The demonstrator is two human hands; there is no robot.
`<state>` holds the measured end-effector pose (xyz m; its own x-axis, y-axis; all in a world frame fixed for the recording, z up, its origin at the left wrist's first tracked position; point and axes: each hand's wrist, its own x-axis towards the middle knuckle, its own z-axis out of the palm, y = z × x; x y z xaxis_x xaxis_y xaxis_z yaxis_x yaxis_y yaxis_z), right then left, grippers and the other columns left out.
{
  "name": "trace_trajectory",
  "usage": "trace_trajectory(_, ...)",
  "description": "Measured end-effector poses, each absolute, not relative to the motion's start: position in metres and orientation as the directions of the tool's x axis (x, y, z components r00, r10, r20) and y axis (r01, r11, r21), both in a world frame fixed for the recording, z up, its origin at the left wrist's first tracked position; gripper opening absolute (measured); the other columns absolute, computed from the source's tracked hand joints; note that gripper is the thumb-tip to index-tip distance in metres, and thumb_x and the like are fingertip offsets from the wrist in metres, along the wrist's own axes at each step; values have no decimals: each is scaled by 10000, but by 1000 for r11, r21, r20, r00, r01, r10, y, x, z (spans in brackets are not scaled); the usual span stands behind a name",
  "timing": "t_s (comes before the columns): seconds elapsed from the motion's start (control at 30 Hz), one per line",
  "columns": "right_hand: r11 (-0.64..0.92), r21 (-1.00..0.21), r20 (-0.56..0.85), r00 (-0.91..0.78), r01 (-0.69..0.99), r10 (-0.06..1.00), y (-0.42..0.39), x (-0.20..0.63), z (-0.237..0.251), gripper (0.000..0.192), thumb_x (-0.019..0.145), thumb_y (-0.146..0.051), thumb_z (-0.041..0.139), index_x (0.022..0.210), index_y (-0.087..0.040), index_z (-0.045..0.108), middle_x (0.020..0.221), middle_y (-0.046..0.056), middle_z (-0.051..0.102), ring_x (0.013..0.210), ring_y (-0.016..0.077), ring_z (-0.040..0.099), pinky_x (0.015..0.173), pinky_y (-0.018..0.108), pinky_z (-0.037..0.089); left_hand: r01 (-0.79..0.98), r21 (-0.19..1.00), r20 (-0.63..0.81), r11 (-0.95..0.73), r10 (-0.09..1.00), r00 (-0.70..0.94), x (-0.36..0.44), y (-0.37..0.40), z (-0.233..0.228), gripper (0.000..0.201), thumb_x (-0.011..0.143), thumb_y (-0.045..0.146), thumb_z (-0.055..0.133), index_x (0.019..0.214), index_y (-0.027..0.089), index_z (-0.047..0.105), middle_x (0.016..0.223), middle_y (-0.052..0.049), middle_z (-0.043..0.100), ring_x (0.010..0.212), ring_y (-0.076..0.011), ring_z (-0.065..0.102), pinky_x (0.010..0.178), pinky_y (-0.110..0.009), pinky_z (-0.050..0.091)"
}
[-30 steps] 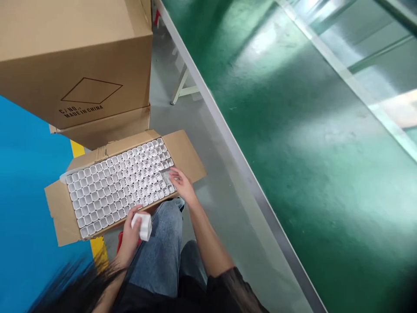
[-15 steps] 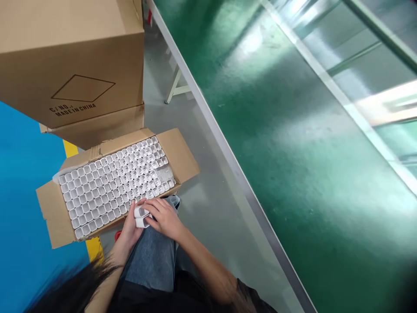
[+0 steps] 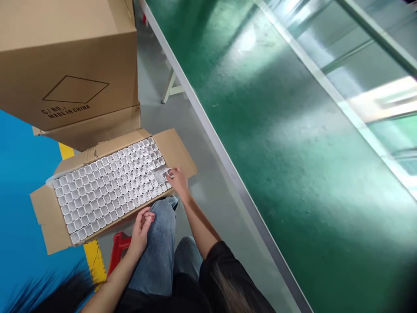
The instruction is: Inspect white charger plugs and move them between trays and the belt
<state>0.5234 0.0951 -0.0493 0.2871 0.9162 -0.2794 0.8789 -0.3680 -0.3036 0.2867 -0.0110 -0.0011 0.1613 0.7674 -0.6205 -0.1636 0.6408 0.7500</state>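
Rows of small white square cups [image 3: 97,187], hollow and facing up, fill an open cardboard carton [image 3: 177,150]. At the carton's right end, a gap in the rows shows a pale sheet. My right hand [image 3: 179,180] reaches into that gap, fingers closed on a pair of white cups [image 3: 166,174], partly hidden by the fingertips. Over my left knee, just below the carton's near edge, my left hand [image 3: 143,224] is empty, its fingers loosely curled and apart.
A large closed carton [image 3: 71,78] stands behind the open one. To the right runs a long green-topped table [image 3: 260,152] with a pale metal edge. Beside my left leg is a red stool [image 3: 119,248]. Blue floor with a yellow stripe [image 3: 94,261] lies to the left.
My right hand has moved up and right, carrying the pair of cups from my left hand to the carton's gap. My left hand has let go and dropped slightly toward my knee.
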Motion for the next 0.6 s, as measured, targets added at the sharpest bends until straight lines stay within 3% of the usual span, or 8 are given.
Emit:
trace_trajectory(0.23,-289,-158,-411,203,944,889,108,516,-72,306,972,-354,562,962,-133,773,1211,173,618,1133,278,549,963,374,429,-50,823,-550,565,817,175,285,-11,-3,574,790,609,710,1179,203,597,995,-63,687,946,-197,645,925,-351,479)
trace_trajectory(0.43,-250,-100,-463,177,963,868,103,534,-70,590,1033,-539,348,1014,-143,785,1223,192,617,1155,300,551,979,407,421,-28,836,-536,548,826,176,284,-13,-8,555,809,602,690,1185,207,587,1003,-68,681,941,-197,643,922,-354,475)
trace_trajectory(0.5,-235,-90,-478,165,968,863,100,540,-69,574,1051,-487,316,1046,-147,778,1243,191,610,1162,296,548,983,411,417,-26,837,-534,546,827,178,284,-13,-8,546,813,595,690,1186,209,586,1004,-67,680,940,-195,640,922,-353,473)
trace_trajectory(0.6,-194,-97,-501,121,976,857,93,545,-67,405,1033,-330,401,1052,-186,779,1246,164,611,1181,284,532,973,392,418,-21,838,-533,546,826,186,283,-13,-8,542,819,584,692,1196,210,580,1012,-68,680,953,-195,636,925,-349,471)
